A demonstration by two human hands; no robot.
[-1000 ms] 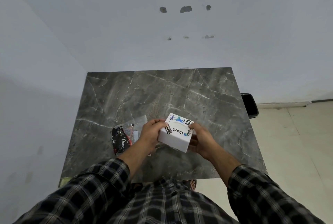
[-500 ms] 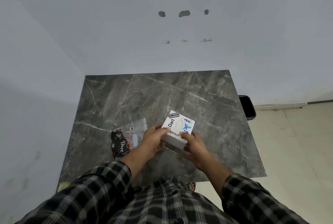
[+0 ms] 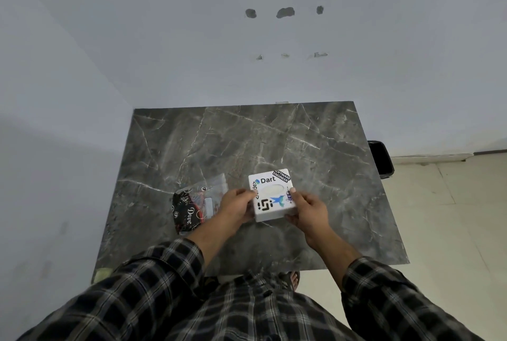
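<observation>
1. Currently the person holds a white box with both hands over the near middle of the table, its sticker-covered top facing up towards the camera. The step in hand looks like turning or squaring the box for inspection or placement.
2. The left hand grips the box's left side, its thumb lying on the top edge and its fingers curled round the side. The right hand grips the right side the same way, thumb tip on the top face and fingers wrapped below.
3. Whether the box rests on the tabletop or hangs just above it cannot be told from this view.
4. The next move probably calls for a level, two-handed lowering or a further turn. The side walls look smooth, so an even squeeze from both hands would stop the box slipping or tilting.
5. The box is a squat block with rounded corners and matt white, rigid-looking walls. Its top bears glossy stickers and a pale oval patch in the middle.
6. The table is a dark grey slab with a polished, marble-like surface crossed by thin white veins.
7. Just beside the left hand lies a crinkled clear plastic bag, soft and shapeless, holding a black pouch printed with white script.
8. A black object with a glossy surface stands against the table's far right edge.
</observation>
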